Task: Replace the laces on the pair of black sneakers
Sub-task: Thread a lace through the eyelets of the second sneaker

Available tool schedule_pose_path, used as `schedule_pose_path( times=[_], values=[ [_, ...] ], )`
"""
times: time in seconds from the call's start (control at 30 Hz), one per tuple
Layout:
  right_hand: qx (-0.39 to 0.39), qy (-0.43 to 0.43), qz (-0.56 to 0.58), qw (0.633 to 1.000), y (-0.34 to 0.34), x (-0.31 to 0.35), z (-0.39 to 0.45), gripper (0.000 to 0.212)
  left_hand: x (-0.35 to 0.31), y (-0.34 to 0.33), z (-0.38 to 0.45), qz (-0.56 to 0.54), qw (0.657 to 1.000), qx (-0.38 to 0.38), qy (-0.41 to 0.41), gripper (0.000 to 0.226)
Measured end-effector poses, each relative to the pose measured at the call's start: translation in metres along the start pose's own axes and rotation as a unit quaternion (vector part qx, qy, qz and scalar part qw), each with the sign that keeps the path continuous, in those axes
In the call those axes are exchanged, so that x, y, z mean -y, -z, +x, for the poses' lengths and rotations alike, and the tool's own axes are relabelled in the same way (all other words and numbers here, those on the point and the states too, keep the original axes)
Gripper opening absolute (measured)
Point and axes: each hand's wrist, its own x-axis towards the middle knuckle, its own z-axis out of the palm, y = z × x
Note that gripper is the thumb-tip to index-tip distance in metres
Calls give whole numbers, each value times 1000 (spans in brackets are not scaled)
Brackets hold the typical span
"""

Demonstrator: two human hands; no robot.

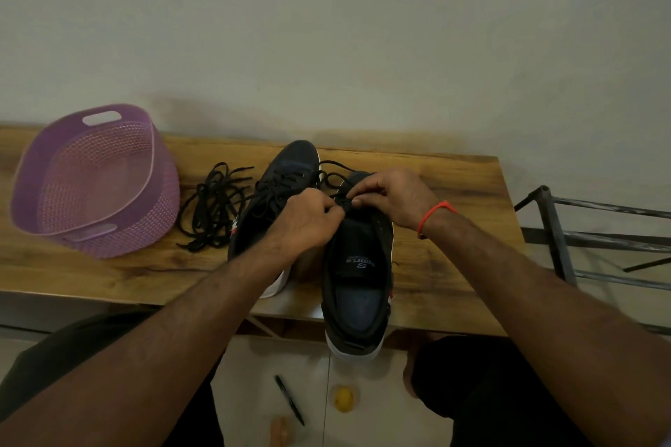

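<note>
Two black sneakers with white soles stand on a wooden table (pixel 454 229). The right sneaker (pixel 357 283) points away from me, its heel over the table's front edge and its tongue laid open. The left sneaker (pixel 287 170) lies behind my left hand, laced. My left hand (pixel 308 218) and my right hand (pixel 392 196) meet over the right sneaker's front eyelets, each pinching a black lace (pixel 332 170) that loops towards the toes. A loose pile of black laces (pixel 214 203) lies left of the sneakers.
A purple plastic basket (pixel 94 181) lies tipped at the table's left end. A dark metal rack (pixel 581 229) stands to the right of the table. On the floor below lie a black pen (pixel 289 399) and a small yellow object (pixel 343 399).
</note>
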Motion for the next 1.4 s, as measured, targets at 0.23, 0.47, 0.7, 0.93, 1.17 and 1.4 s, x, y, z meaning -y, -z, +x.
schedule_pose_path(
  times=[0.23,0.47,0.7,0.93,1.17,1.4],
  values=[
    [-14,13,-20,1000,-4,0,0,18,13,6,3,-207,974,17,90,26],
    [16,8,-45,999,-11,-2,1,21,9,3,5,-308,942,48,127,29],
    [30,-14,-61,998,-9,2,1,21,13,4,6,-328,934,55,135,19],
    [19,-15,-43,999,-6,3,-1,21,13,-10,1,-154,986,-58,11,12],
    [45,-23,15,999,3,1,-2,36,8,-10,-5,67,980,-134,-129,9],
    [-69,-3,113,991,12,-3,1,28,6,16,-2,133,938,-249,-201,17]
  ],
)
